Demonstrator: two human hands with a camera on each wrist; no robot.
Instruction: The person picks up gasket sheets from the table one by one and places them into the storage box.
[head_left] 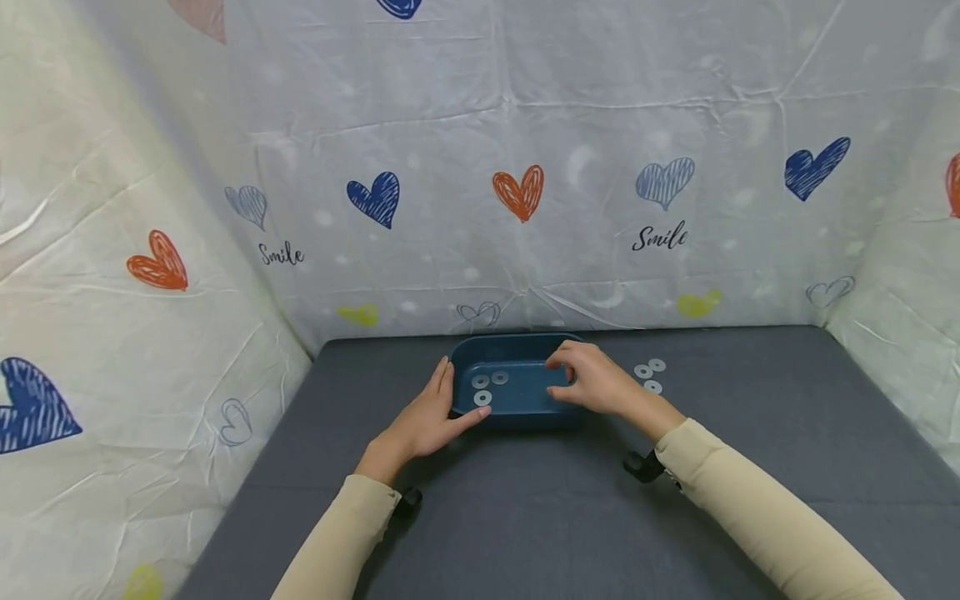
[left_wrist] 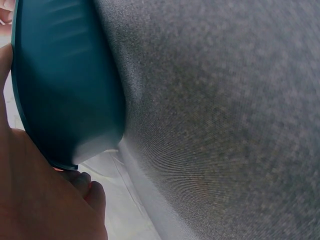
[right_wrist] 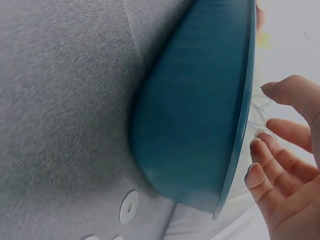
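Note:
A blue rectangular tray [head_left: 517, 420] stands on the dark cloth near the back wall. My left hand [head_left: 427, 423] holds its left end, fingers along the outer wall and thumb at the front rim; in the left wrist view, that hand [left_wrist: 47, 195] wraps the tray's corner [left_wrist: 65, 85]. Three pale washers [head_left: 482, 398] lie in the tray's left part. Over the right end hovers my right hand [head_left: 596, 379], its thumb and fingers apart. In the right wrist view, the right hand [right_wrist: 290, 180] shows loosely bent fingers with nothing between them, beside the tray's rim [right_wrist: 245, 115].
Three more washers [head_left: 643, 372] lie on the dark table cloth [head_left: 750, 400] to the right of the tray; one washer [right_wrist: 129, 207] shows close to the tray in the right wrist view. A white curtain [head_left: 450, 250] with printed hearts rises behind the table.

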